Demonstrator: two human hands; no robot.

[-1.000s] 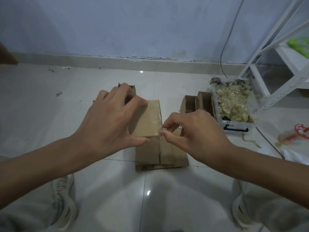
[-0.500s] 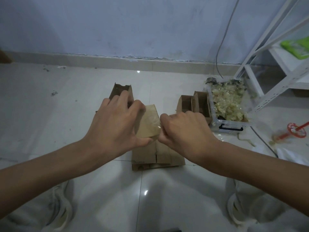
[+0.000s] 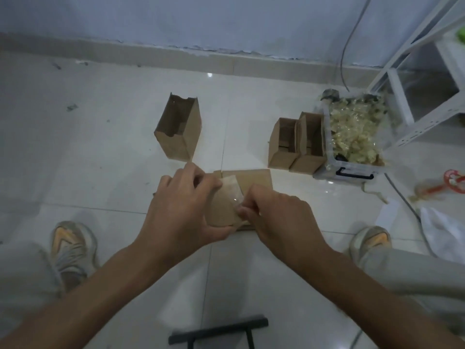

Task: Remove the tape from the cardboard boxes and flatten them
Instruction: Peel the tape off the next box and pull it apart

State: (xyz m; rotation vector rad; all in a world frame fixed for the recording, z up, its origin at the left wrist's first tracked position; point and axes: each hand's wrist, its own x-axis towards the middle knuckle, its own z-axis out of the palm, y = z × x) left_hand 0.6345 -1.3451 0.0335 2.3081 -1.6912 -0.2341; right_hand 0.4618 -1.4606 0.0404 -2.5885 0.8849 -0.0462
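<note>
Change in view: camera is tilted further down than a second ago; both shoes and a black frame at the lower edge are newly in sight.
Change in hands: both hands sit lower and nearer the body than before; the held box is turned, its face narrower to the camera.
Change in boxes: the open box behind the left hand, half hidden earlier, is fully exposed.
Left hand (image 3: pixel 180 210): grips the held box (image 3: pixel 222 204) from its left side, fingers (image 3: pixel 201 181) curled over the top edge, thumb under the lower edge.
Right hand (image 3: pixel 279 217): fingers (image 3: pixel 245 211) pressed together, pinching clear tape (image 3: pixel 236 201) at the right edge of the held box.
Held box location: above the floor (image 3: pixel 100 147), over the flattened cardboard (image 3: pixel 254 178), between the two shoes.
Flattened cardboard: one stack on the floor; sheet count cannot be told.
Standing open boxes: three; one alone at left (image 3: pixel 178 129), two touching side by side at right (image 3: pixel 295 143).
Clear bin (image 3: pixel 352 170): one, just beside the right pair, filled with crumpled used tape (image 3: pixel 352 132).
Shoes: two, left (image 3: pixel 71 248) and right (image 3: pixel 371 241), well apart.
White rack (image 3: pixel 415 79): one, at upper right by the wall.
Cable (image 3: pixel 349 41): one down the wall.
Red-and-white item (image 3: pixel 450 182): one, at right edge, too blurred to identify.
Black frame (image 3: pixel 219 331): one, at the bottom edge.
</note>
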